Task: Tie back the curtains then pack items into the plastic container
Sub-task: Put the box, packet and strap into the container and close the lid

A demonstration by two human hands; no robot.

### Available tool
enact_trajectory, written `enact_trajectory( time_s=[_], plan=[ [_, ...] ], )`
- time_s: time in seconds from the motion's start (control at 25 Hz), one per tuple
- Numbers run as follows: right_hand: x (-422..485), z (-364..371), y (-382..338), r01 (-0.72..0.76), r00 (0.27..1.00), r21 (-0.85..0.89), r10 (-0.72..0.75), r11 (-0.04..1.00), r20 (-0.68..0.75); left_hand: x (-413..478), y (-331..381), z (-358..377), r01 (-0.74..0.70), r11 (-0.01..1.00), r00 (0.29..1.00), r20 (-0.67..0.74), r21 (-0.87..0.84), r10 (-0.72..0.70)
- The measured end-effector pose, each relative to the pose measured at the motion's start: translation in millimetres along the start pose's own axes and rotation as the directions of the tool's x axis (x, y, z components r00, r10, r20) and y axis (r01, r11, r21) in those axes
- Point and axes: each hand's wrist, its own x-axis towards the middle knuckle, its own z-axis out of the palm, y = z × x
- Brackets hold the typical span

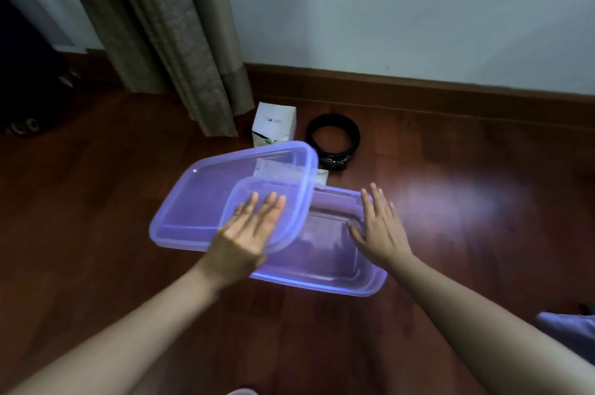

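A translucent purple plastic container (pixel 325 269) sits on the wooden floor in front of me. Its lid (pixel 206 201) is raised and tilted over the container's left side. My left hand (pixel 248 233) grips the lid at its near right corner, and the fingers show through the plastic. My right hand (pixel 376 230) lies with spread fingers on the container's right rim, thumb inside the wall. A white box (pixel 275 124) and a coiled black belt (pixel 333 140) lie on the floor just beyond the container. A pale packet (pixel 277 169) shows through the lid. The curtain (pixel 167 40) hangs at the back left.
A wooden skirting board (pixel 418 88) runs along the white wall behind the items. A dark object (pixel 22 82) stands at the far left beside the curtain. A bit of pale cloth (pixel 566 330) is at the lower right edge.
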Motion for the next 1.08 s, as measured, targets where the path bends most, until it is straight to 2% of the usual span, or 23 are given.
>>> enact_trajectory(
  time_s=[0.16, 0.28, 0.4, 0.52, 0.6, 0.72, 1.08],
  plan=[
    [17, 3, 1, 0.066, 0.994, -0.136, -0.053, 0.989, 0.096, -56, -85, -1, 0.075, 0.997, 0.997, 0.012, 0.023, -0.075],
    [20, 7, 5, 0.073, 0.994, -0.117, -0.062, 0.99, 0.093, -88, -133, 5, 0.12, 0.99, 0.969, 0.226, -0.068, -0.102],
    [21, 12, 8, 0.091, 0.994, -0.135, -0.081, 0.987, 0.077, -102, -157, 21, 0.234, 0.968, 0.879, 0.446, -0.091, -0.17],
    [22, 14, 11, 0.099, 0.994, -0.149, -0.089, 0.984, 0.069, -100, -158, 30, 0.402, 0.909, 0.729, 0.64, -0.112, -0.243],
    [22, 14, 12, 0.096, 0.995, -0.161, -0.088, 0.982, 0.056, -107, -158, 41, 0.401, 0.909, 0.657, 0.727, -0.113, -0.2],
    [20, 15, 10, 0.096, 0.995, -0.184, -0.087, 0.978, 0.054, -122, -152, 53, 0.379, 0.916, 0.623, 0.769, -0.135, -0.144],
    [20, 18, 12, 0.111, 0.994, -0.244, -0.105, 0.963, 0.036, -130, -141, 51, 0.467, 0.874, 0.571, 0.801, -0.134, -0.182]
  ],
)
